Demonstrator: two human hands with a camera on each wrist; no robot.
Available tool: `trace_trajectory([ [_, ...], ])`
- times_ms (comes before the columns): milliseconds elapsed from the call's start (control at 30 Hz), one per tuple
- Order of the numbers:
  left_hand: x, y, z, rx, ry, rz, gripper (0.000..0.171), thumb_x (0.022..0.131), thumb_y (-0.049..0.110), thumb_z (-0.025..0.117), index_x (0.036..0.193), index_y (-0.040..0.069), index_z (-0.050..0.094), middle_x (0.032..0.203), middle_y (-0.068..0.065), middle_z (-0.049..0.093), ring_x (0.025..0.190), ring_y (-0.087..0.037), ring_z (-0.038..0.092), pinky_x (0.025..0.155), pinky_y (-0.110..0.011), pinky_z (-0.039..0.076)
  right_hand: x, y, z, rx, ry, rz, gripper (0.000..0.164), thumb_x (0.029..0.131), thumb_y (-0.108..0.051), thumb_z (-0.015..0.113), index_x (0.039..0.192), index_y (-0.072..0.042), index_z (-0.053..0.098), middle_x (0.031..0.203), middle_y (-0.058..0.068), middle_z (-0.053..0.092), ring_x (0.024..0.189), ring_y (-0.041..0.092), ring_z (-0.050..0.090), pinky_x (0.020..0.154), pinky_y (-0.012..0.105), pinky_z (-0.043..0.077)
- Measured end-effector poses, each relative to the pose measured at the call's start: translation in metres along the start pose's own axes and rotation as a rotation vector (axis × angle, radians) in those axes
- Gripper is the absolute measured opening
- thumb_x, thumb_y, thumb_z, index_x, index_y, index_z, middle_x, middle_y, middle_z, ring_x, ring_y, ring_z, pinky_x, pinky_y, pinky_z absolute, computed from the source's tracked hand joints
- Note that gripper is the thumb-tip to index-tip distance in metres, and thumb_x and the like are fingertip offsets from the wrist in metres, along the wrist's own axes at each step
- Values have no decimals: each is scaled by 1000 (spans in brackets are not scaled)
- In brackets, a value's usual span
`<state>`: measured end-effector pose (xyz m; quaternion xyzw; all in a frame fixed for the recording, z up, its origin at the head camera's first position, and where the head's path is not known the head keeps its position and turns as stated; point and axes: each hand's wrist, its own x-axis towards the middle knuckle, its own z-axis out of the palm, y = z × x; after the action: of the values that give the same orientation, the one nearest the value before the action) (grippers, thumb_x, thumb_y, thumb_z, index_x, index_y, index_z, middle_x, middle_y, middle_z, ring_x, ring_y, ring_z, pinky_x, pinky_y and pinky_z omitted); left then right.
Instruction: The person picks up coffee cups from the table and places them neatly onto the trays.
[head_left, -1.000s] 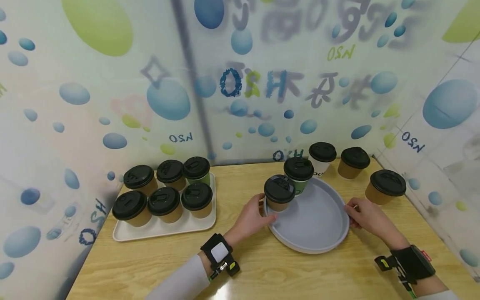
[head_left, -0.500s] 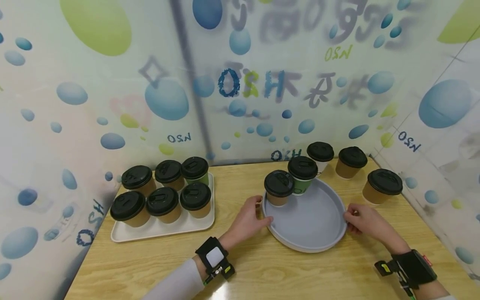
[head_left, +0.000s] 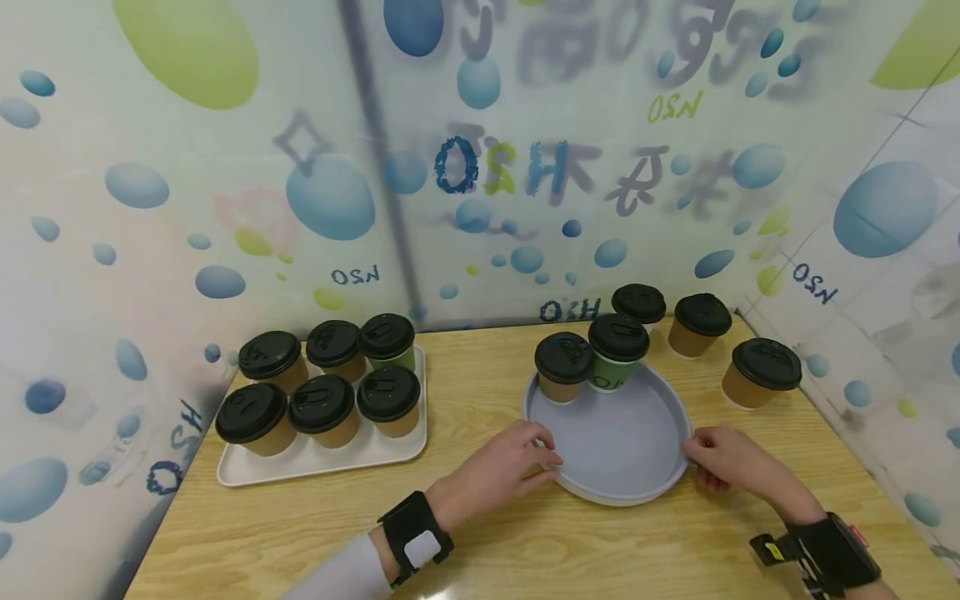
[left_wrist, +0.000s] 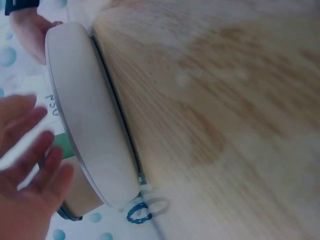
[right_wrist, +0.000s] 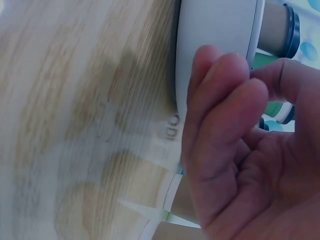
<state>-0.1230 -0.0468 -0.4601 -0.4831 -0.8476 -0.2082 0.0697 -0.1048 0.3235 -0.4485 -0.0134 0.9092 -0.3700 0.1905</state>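
A round grey-blue tray (head_left: 622, 442) with a raised rim lies on the wooden table. On its back left part stand a brown paper cup (head_left: 562, 388) and a green paper cup (head_left: 611, 372), both with black lids. My left hand (head_left: 502, 471) is at the tray's front left rim, fingertips overlapping the edge; in the left wrist view its fingers (left_wrist: 37, 177) are spread and hold nothing. At the right rim, my right hand (head_left: 738, 462) pinches the edge between thumb and index finger, while the other fingers (right_wrist: 220, 105) are curled beside the tray's outer wall.
To the left, a white rectangular tray (head_left: 322, 467) carries several lidded paper cups. Behind and right of the round tray stand a lidded cup (head_left: 638, 302), a brown cup (head_left: 696, 333) and another brown cup (head_left: 753, 382). Patterned walls (head_left: 480, 250) border the table.
The round tray has turned clockwise, carrying its two cups back and to the right. My left hand has slid from the left rim toward the front; my right hand has moved slightly forward-down along the rim.
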Motion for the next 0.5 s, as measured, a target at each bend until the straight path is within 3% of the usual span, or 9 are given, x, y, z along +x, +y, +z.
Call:
trace_trajectory([
  [100, -1, 0, 1, -16, -38, 39, 15, 99, 22, 73, 110, 15, 81, 112, 3, 64, 105, -9, 58, 92, -16, 46, -3, -1, 1, -3, -19, 1, 23, 99, -15, 52, 81, -3, 59, 64, 5, 60, 57, 20, 57, 52, 31, 50],
  [300, 0, -1, 1, -28, -42, 8, 14, 97, 16, 75, 110, 15, 82, 110, 4, 67, 104, -7, 60, 91, -11, 45, -6, 1, -5, -46, 10, 8, 30, 104, -23, 55, 82, -5, 61, 65, 4, 60, 59, 20, 58, 54, 31, 50],
  [400, 1, 0, 1, -1, -32, 9, 13, 96, 15, 76, 107, 15, 82, 108, 5, 68, 103, -7, 61, 91, -11, 45, -11, 4, -17, -80, 131, -2, 38, 108, -33, 55, 84, -4, 62, 68, 3, 60, 59, 18, 57, 53, 30, 49],
  [500, 1, 1, 2, 17, -21, 1, 12, 94, 13, 78, 105, 17, 83, 106, 6, 68, 101, -7, 61, 90, -10, 46, -18, 6, -31, -115, 358, -33, 43, 109, -39, 52, 91, -2, 63, 72, 4, 63, 59, 16, 57, 52, 29, 45],
])
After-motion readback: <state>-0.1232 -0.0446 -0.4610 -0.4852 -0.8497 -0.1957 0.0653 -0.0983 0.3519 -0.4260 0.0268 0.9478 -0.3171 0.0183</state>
